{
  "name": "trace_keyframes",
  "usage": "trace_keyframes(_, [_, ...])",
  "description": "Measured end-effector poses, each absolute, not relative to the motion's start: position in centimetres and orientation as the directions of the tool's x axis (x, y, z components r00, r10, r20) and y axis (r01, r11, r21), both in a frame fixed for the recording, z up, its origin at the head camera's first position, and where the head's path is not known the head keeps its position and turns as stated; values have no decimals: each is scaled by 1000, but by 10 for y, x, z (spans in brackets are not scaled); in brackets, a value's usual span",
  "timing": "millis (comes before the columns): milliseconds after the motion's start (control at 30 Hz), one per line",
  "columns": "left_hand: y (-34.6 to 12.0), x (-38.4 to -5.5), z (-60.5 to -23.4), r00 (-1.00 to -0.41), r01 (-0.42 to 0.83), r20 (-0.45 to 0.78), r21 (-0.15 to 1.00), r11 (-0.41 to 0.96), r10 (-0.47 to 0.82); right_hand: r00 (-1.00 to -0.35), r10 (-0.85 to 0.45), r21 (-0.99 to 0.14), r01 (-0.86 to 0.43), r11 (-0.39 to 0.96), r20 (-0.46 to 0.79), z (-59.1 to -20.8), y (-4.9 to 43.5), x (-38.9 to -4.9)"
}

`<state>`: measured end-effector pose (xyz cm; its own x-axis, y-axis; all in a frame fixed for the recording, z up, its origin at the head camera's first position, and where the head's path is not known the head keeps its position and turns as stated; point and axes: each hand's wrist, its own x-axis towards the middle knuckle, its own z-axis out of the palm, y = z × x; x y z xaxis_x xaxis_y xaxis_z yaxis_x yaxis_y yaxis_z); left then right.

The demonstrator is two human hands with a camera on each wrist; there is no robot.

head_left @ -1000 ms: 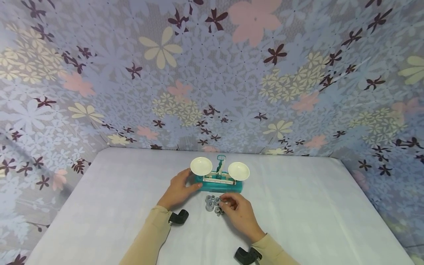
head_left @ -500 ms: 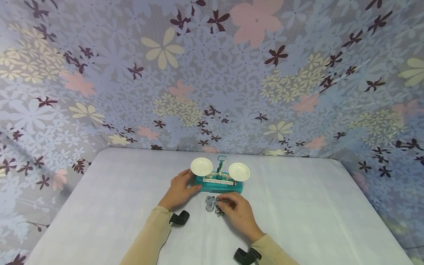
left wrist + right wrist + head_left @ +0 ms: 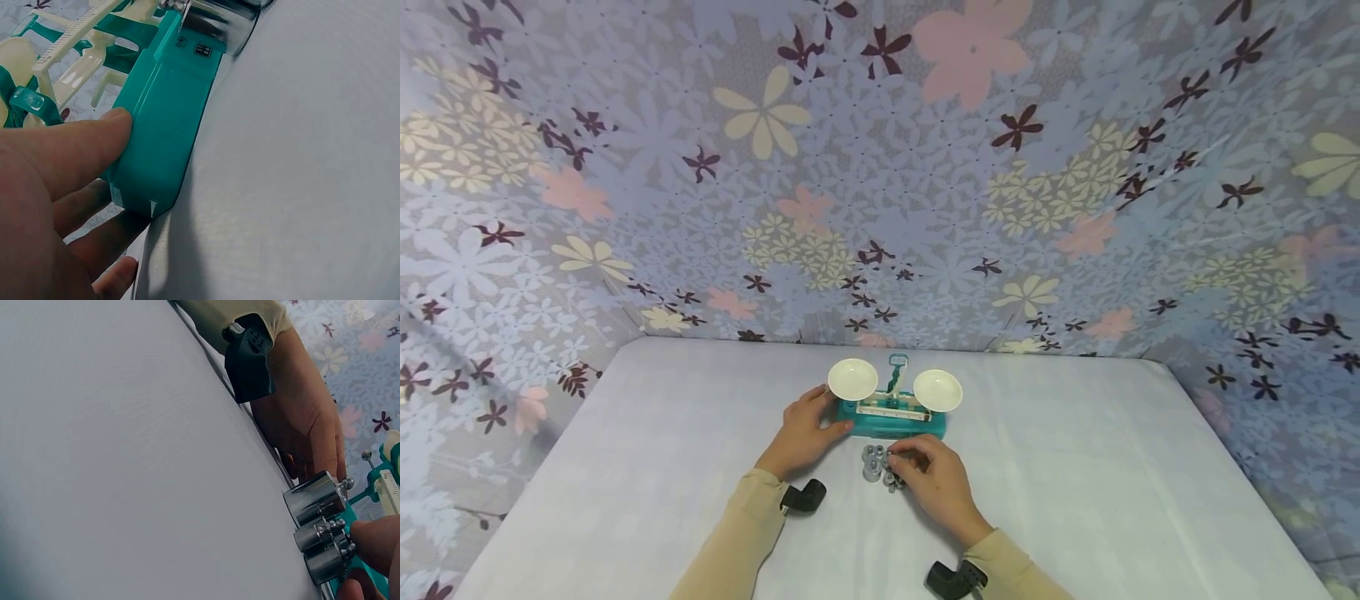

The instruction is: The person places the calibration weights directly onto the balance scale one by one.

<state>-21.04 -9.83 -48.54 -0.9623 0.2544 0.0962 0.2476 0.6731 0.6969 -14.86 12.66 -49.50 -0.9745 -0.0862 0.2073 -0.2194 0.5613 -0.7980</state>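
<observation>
My left hand [image 3: 799,433] grips the left end of a teal balance scale [image 3: 887,425] with two white pans. In the left wrist view, the thumb lies along the base [image 3: 165,119] and the other fingers bend round its end. Shiny metal weights with knobs [image 3: 872,471] stand clustered before the scale. My right hand [image 3: 938,479] bends over the cluster's right side, thumb and index fingertips pinching a small weight mostly hidden by them. The right wrist view has a large cylindrical weight [image 3: 315,499] beside smaller ones [image 3: 325,559], with fingertips [image 3: 369,537] right at the knobs.
A pale cloth covers the table [image 3: 1075,483]. Behind it rises a flower-patterned backdrop [image 3: 880,208]. The raised white pans [image 3: 853,380] stand close over the scale, near my left fingers. Black wrist cameras [image 3: 805,497] sit at both cuffs.
My right hand has shifted slightly left over the weights, and its fingertips now cover a weight visible a second ago. The left hand stays on the scale's end.
</observation>
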Motion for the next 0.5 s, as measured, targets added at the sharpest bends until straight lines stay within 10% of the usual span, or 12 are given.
trace_keyframes(500, [-98, -210, -487, -961, 248, 94, 702, 667, 259, -976, -70, -807, -208, 553, 204, -494, 125, -147])
